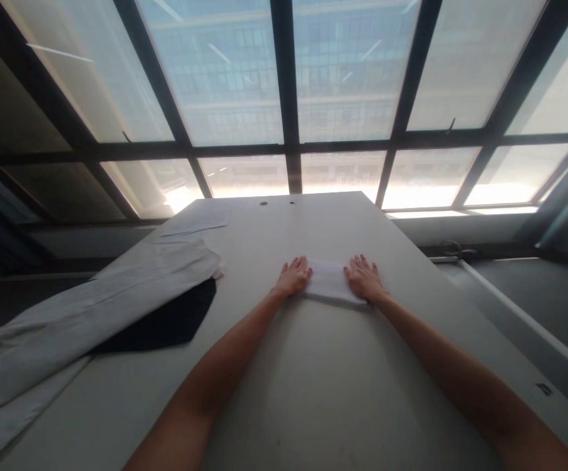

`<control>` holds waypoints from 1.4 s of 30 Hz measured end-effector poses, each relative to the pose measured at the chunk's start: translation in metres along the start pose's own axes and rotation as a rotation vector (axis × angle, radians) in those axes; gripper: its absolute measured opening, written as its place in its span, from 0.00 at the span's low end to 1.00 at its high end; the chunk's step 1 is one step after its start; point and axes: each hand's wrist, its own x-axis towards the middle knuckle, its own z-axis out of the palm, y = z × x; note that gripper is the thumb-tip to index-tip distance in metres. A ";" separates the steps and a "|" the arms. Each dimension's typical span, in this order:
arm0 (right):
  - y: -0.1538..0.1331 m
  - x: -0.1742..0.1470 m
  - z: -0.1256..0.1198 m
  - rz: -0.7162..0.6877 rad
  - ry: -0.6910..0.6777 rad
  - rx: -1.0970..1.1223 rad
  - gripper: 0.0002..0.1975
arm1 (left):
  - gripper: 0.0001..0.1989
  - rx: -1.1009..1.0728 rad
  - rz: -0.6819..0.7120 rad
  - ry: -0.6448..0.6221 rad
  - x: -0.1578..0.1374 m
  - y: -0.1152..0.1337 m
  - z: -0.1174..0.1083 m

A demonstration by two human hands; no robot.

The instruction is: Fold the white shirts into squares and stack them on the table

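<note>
**White table (308,386) before dark-framed windows (345,78): folded white cloth (327,280) at mid-table**

Cloth lies flat. Left hand (293,277): palm down at its left edge, fingers extended, gripping nothing. Right hand (363,279): palm down at its right edge, fingers slightly spread, likewise no grip. Farther left, well apart: long pale fabric (117,297), partly overlapping a dark cloth (163,320). Beyond these, thin white sheets (200,221); material unclear.
</note>
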 end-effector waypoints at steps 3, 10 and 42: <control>0.021 0.003 -0.001 0.041 -0.021 -0.016 0.32 | 0.31 0.029 -0.025 -0.023 -0.005 -0.013 -0.005; 0.061 -0.003 -0.010 0.132 0.184 0.065 0.28 | 0.27 0.017 -0.059 0.158 -0.033 -0.056 -0.010; -0.001 0.016 -0.029 -0.052 0.206 -0.281 0.17 | 0.23 -0.141 0.029 0.331 -0.032 -0.075 -0.008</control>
